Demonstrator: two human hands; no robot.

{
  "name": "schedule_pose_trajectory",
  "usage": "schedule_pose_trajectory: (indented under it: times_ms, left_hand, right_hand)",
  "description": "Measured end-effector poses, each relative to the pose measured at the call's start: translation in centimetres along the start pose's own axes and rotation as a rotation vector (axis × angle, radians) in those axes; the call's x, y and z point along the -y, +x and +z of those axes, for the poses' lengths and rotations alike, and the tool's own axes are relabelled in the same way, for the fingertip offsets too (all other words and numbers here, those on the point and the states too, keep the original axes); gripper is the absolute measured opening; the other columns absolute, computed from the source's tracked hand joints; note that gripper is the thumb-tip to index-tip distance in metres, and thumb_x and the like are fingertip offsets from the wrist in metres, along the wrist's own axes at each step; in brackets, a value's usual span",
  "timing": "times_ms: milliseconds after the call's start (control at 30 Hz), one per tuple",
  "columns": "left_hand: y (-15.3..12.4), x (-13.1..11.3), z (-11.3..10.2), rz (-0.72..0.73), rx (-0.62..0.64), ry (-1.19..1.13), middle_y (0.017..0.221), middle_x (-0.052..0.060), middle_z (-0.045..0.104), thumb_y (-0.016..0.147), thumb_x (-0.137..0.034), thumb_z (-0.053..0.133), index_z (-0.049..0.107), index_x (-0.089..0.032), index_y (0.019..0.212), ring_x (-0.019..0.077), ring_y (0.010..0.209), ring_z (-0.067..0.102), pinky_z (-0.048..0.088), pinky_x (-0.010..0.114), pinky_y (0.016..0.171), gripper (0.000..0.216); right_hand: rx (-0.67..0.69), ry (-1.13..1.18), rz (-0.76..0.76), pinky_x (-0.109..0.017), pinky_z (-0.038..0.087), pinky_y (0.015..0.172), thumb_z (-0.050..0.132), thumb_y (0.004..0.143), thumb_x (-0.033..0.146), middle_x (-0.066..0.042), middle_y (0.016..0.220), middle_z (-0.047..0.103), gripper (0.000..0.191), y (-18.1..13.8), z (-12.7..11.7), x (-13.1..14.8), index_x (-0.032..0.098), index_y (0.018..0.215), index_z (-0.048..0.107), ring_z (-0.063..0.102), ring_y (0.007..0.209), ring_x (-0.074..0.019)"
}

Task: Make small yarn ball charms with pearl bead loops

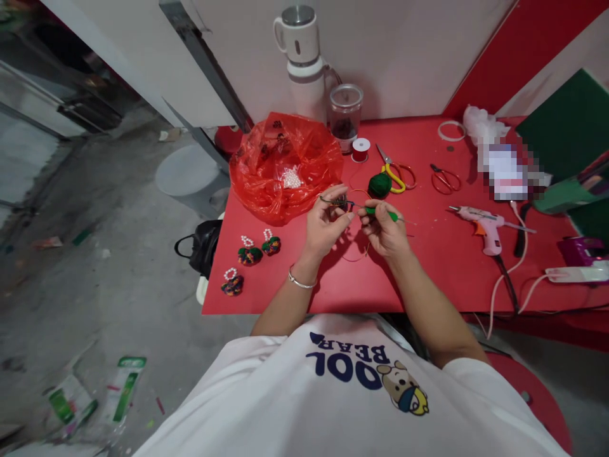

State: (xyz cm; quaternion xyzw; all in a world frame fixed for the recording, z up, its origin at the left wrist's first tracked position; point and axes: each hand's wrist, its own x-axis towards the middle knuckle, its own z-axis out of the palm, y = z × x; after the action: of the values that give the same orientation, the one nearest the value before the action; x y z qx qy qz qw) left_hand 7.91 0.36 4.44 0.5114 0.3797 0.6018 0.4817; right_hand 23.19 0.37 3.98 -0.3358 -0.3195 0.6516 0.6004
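Observation:
My left hand (327, 223) pinches a small dark piece of yarn work (340, 202) between thumb and fingers. Much of that piece is covered by the fingers. In my right hand (386, 236) is a crochet hook with a green handle (391, 216), its thin tip pointing left at the yarn work. A thin strand of yarn hangs below the two hands. Just beyond them lies a ball of green yarn (379, 185). To the left on the red table (280, 289) lie three small knitted pieces with white bead loops, one of them a multicoloured piece (232, 285).
A red plastic bag (304, 149) with white beads (292, 178) spreads at the back left. Behind stand a jar (346, 114) and a spool (360, 150). Yellow-handled scissors (394, 178), red-handled snippers (446, 180) and a pink glue gun (485, 225) with cables lie right.

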Motion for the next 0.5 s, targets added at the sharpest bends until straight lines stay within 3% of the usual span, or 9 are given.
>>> schedule_pose_trajectory:
  times_ms: [133, 233, 333, 500]
  left_hand:
    - [0.04, 0.05, -0.21, 0.143, -0.063, 0.255, 0.141, 0.012, 0.063, 0.083, -0.034, 0.079, 0.076, -0.024, 0.119, 0.0205, 0.104, 0.069, 0.06, 0.036, 0.091, 0.037]
    - [0.13, 0.56, -0.51, 0.193, -0.101, 0.493, 0.144, 0.015, 0.061, 0.079, -0.032, 0.082, 0.078, -0.021, 0.112, 0.0311, 0.134, 0.059, 0.049, 0.049, 0.116, 0.035]
    - [0.25, 0.92, -0.63, 0.19, -0.08, 0.563, 0.15, 0.017, 0.057, 0.079, -0.035, 0.083, 0.078, -0.018, 0.103, 0.0336, 0.139, 0.056, 0.042, 0.054, 0.123, 0.03]
    - [0.33, 0.1, -0.24, 0.215, -0.066, 0.385, 0.135, 0.014, 0.068, 0.085, -0.03, 0.073, 0.078, -0.02, 0.108, 0.0278, 0.128, 0.064, 0.049, 0.051, 0.116, 0.026]
  right_hand:
    - [-0.003, -0.02, -0.013, -0.016, 0.049, 0.043, 0.096, 0.061, 0.062, 0.002, 0.073, 0.076, 0.051, 0.05, 0.01, -0.08, 0.023, 0.087, 0.075, 0.065, 0.058, -0.0089]
    - [0.006, -0.042, -0.036, -0.016, 0.049, 0.044, 0.094, 0.064, 0.063, 0.001, 0.074, 0.077, 0.05, 0.12, -0.07, -0.2, 0.023, 0.088, 0.075, 0.066, 0.059, -0.0089]
    - [-0.007, -0.05, -0.063, -0.016, 0.049, 0.044, 0.092, 0.066, 0.065, 0.001, 0.075, 0.077, 0.05, 0.17, -0.11, -0.16, 0.023, 0.089, 0.075, 0.065, 0.058, -0.0083]
    - [-0.012, -0.027, -0.038, -0.016, 0.05, 0.045, 0.094, 0.064, 0.062, 0.002, 0.074, 0.077, 0.049, 0.05, 0.01, 0.1, 0.023, 0.088, 0.076, 0.065, 0.059, -0.0084]
